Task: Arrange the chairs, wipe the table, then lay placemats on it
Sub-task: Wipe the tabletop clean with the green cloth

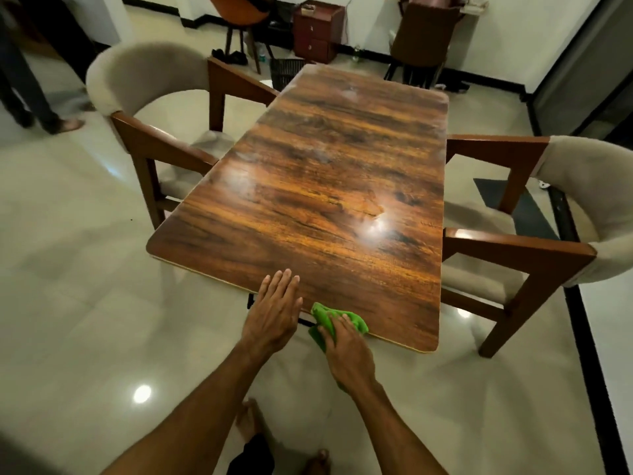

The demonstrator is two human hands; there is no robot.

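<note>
Both hands meet the counter's (325, 166) near edge: left hand (274, 313) flat, fingers (281, 286) straight; right hand (346, 347) gripping a green cloth (325, 315).

No readable text, label, brand, number or sign anywhere. Nothing printed shows on the table (325, 149) or the green cloth (323, 315). Small items on the floor past the table's far edge are too small and blurred to read.
</note>
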